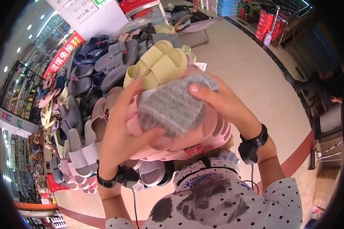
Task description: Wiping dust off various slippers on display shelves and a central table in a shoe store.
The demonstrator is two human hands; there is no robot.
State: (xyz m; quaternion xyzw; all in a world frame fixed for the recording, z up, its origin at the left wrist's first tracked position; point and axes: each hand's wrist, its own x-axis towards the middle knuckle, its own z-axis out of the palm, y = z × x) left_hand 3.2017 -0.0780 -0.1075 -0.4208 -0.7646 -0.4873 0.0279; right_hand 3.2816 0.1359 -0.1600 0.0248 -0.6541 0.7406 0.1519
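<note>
A grey fuzzy knitted item (pixel 172 104), folded into a flat bundle, is held up over the front of a slipper pile. My right hand (pixel 225 96) grips its upper right corner, thumb on top and the other fingers hidden beneath. On the opposite side my left hand (pixel 119 134) is blurred, with thumb and fingers spread apart. Its thumb tip overlaps the bundle's lower left edge; contact there is unclear. Pink slippers (pixel 213 121) lie directly under the bundle. Just beyond it rests a pair of pale yellow slippers (pixel 160 64).
Grey slide sandals (pixel 116 61) and other slippers spread to the left. A white sign board (pixel 89 17) with writing stands behind. Someone lies on a folding bed (pixel 200 24) at the back; another person (pixel 324 83) sits at right. Red boxes (pixel 265 25) are stacked farther off.
</note>
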